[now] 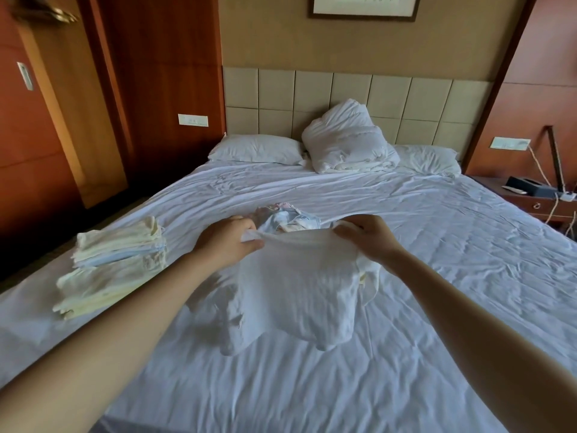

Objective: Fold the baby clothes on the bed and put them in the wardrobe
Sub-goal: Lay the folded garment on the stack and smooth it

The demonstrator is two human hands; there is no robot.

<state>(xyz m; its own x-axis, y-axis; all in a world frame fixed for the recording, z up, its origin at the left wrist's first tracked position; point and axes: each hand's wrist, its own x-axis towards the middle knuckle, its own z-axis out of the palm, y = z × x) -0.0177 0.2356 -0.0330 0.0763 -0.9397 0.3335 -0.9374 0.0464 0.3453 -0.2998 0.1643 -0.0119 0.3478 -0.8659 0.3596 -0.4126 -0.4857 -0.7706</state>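
Bed (406, 245) takes most of the view, white wrinkled sheet. All places below are relative to the white garment (296, 285), which is held up over the middle of the bed, its lower part draped onto the sheet. Folded stack (115, 260) of pale yellow and blue baby clothes lies well left of the garment, near the bed edge. Unfolded pile (287, 221) sits just behind the garment, partly hidden by it (pinkish and blue bits show). Left hand (229, 240) pinches the garment's top left corner, thumb over the cloth; right hand (363, 235) pinches the top right corner, fingers curled on the edge. Both clamped on cloth, spread apart so the top edge is taut. Judgement: light, thin, floppy fabric, not fragile, sags wherever unsupported; corners or shoulder seams are the best hold, then lay flat to fold.
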